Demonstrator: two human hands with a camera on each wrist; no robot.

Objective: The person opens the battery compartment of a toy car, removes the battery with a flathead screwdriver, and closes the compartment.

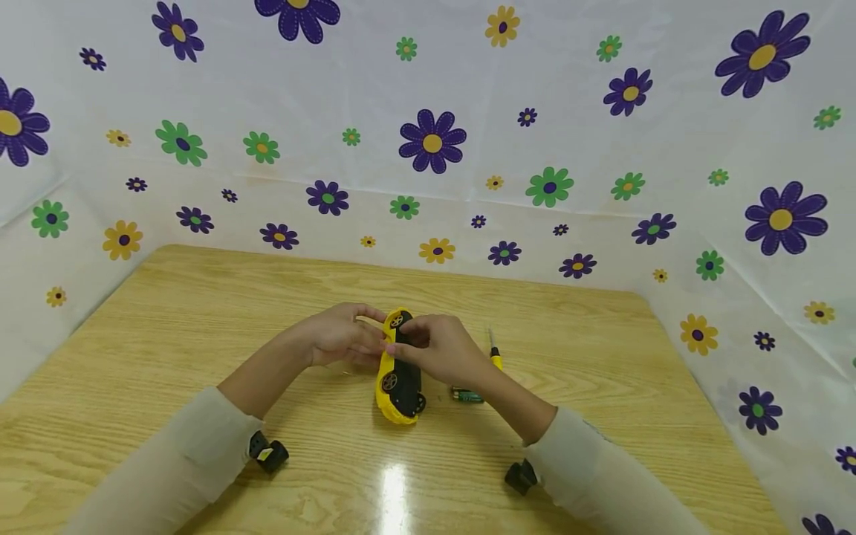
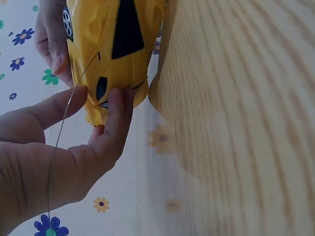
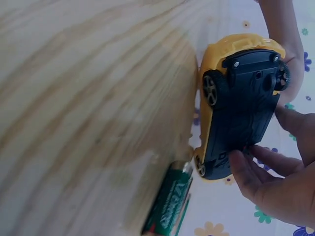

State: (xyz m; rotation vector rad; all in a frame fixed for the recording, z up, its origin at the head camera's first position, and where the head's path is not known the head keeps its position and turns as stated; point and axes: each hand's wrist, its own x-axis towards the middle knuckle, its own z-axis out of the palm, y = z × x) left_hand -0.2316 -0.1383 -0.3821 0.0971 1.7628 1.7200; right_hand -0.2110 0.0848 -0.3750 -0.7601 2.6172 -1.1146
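Observation:
A yellow toy car [image 1: 383, 397] stands tilted on its side on the table, its black underside [image 3: 241, 113] facing right. My left hand [image 1: 341, 338] holds one end of the body; in the left wrist view its thumb and fingers [image 2: 120, 118] grip around a headlight. A thin wire antenna [image 2: 61, 128] comes out of the body and runs past that hand. My right hand [image 1: 444, 349] is at the underside, near the same end, with thumb and fingertips [image 3: 241, 169] bent against it. Whether a small part lies between them is hidden.
Green batteries [image 1: 466, 394] lie on the wooden table [image 1: 321, 468], right of the car and close to my right forearm. Behind them is a screwdriver [image 1: 495, 358] with a yellow and black handle. A flower-printed cloth [image 1: 374, 89] hangs around the table's back and sides.

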